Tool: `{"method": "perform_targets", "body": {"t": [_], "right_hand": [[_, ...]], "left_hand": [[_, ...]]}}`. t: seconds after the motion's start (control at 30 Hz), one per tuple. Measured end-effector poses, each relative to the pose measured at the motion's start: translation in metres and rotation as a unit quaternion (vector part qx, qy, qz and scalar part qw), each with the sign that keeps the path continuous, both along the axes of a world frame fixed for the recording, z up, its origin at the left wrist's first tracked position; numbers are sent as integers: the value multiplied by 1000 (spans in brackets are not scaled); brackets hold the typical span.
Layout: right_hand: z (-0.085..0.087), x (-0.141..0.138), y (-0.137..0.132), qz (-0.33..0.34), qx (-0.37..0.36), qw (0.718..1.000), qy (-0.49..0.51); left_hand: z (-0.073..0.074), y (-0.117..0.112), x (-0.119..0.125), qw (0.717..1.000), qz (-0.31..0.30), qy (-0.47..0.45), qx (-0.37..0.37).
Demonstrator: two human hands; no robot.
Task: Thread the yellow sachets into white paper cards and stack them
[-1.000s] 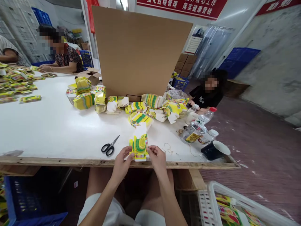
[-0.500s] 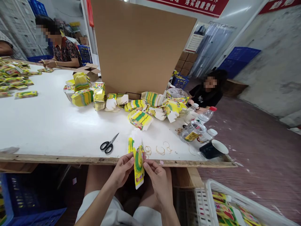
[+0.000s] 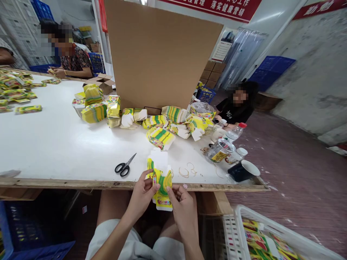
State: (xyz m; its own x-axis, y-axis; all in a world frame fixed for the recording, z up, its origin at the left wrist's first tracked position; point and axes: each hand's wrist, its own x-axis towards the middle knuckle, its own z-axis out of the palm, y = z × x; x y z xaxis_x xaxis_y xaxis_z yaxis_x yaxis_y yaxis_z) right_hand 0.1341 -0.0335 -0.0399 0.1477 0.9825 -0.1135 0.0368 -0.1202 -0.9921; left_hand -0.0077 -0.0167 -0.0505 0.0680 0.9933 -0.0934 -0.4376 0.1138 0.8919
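A yellow and green printed carton (image 3: 164,186) with a white open flap at its far end is held at the table's front edge. My left hand (image 3: 145,193) grips its left side, thumb on the printed face. My right hand (image 3: 180,200) pinches its right edge between thumb and fingers. Partly hidden behind my left fingers, more yellow cardboard (image 3: 150,163) rests at the table edge. Black-handled scissors (image 3: 124,166) lie to the left of the carton. Loose rubber bands (image 3: 184,171) lie to its right.
Bundles of flat cartons (image 3: 161,138) line the table before a tall cardboard sheet (image 3: 162,54). A dark mug (image 3: 242,171), a jar (image 3: 221,151) and bottles stand at the right. A white basket (image 3: 238,231) is low right, a blue crate (image 3: 29,227) low left. Two people sit across the table.
The carton has turned from a narrow, edge-on look to its broad printed face, and its white flap shows wider. My right hand has shifted slightly; both hands keep hold.
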Motion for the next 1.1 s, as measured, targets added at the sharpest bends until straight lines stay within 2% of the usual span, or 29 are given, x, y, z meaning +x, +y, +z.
{"method": "perform_targets", "body": {"t": [0.1,0.2,0.33,0.43,0.53,0.6,0.7,0.77,0.93,1.1], "right_hand": [[6,4,3,17,37,999,-22],[12,12,9,47,85,995,-8],[23,26,18,138,84,987,-6],[30,32,20,156,87,983,-44],[30,33,20,138,113,982,-69],[27,32,20,112,116,986,-40],[25,34,20,63,113,992,5],[29,38,20,50,115,992,-15],[32,42,20,143,47,986,-77],[25,35,20,127,53,976,-171]], "left_hand": [[10,-3,-5,998,-15,45,35],[17,-6,-11,994,-69,60,55],[19,-8,-15,988,-146,27,52],[17,-10,-15,984,-173,-10,48],[17,-11,-13,982,-183,-40,36],[17,-11,-13,981,-187,-47,25],[15,-9,-13,983,-179,-19,28],[14,-7,-13,985,-164,21,40],[17,-8,-7,983,-142,95,71],[19,-10,-6,980,-161,86,78]]}}
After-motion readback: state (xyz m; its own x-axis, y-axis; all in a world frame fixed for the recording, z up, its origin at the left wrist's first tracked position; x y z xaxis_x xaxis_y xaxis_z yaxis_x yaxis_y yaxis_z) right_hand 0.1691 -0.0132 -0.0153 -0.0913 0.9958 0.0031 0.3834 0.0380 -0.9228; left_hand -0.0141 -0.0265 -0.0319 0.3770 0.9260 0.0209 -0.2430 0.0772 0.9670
